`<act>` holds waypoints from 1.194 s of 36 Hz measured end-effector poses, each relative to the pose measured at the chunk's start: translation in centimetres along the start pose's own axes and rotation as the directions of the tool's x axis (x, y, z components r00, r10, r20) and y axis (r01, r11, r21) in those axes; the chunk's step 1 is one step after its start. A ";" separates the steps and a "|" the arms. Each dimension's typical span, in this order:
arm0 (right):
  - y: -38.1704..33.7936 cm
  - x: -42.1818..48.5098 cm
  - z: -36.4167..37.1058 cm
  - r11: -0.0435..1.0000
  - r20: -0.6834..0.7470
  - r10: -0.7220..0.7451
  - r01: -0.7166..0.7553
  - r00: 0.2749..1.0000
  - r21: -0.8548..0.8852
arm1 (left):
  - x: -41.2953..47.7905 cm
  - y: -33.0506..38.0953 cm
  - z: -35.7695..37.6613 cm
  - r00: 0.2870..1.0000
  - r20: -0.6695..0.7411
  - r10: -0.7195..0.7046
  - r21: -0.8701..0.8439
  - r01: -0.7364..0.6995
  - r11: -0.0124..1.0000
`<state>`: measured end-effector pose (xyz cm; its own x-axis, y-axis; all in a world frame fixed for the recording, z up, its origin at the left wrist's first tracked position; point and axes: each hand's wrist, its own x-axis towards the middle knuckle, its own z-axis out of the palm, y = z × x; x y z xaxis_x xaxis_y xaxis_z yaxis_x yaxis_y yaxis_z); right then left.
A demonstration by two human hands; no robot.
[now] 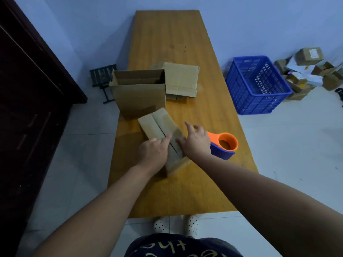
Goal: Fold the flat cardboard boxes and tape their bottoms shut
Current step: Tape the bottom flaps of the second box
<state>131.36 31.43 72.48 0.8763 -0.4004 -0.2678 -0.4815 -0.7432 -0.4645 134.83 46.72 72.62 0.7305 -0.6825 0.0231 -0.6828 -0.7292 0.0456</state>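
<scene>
Head view: noted upturned brown cardboard box (154, 125) near centre of yellow-brown wooden table (176, 43), flap seam (158, 123) running away, leftward. Pressed down either side of seam: left hand (154, 151) flat, right hand (196, 143) fingers spread. Found orange-and-blue tape dispenser (224, 145) just beside right hand.

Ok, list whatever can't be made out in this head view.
Head view:
- Near end of the folded box seam: covered by left hand and right hand.
- Tape dispenser: left part behind the right hand.
- Flat cardboard stack: count unclear, partly behind the upright box.
- Parcel pile labels: too small.
</scene>
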 end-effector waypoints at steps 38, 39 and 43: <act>9.6 3.9 -1.1 0.948 0.158 0.221 -0.173 0.962 -0.268 | 2.6 -0.9 -2.4 0.517 0.694 -0.501 -0.153 0.785 0.600; 9.7 4.1 -1.2 0.953 0.171 0.209 -0.161 0.963 -0.258 | 2.7 -0.8 -2.3 0.509 0.707 -0.491 -0.179 0.801 0.572; 9.9 4.8 -1.3 0.972 0.184 0.158 -0.120 0.970 -0.202 | 3.2 -0.8 -2.3 0.471 0.775 -0.422 -0.306 0.863 0.401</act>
<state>130.77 21.47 67.71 0.7720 -0.4070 -0.4883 -0.5701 -0.7830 -0.2487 137.71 45.25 74.95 0.6209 -0.0517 -0.7822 0.3609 -0.8669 0.3438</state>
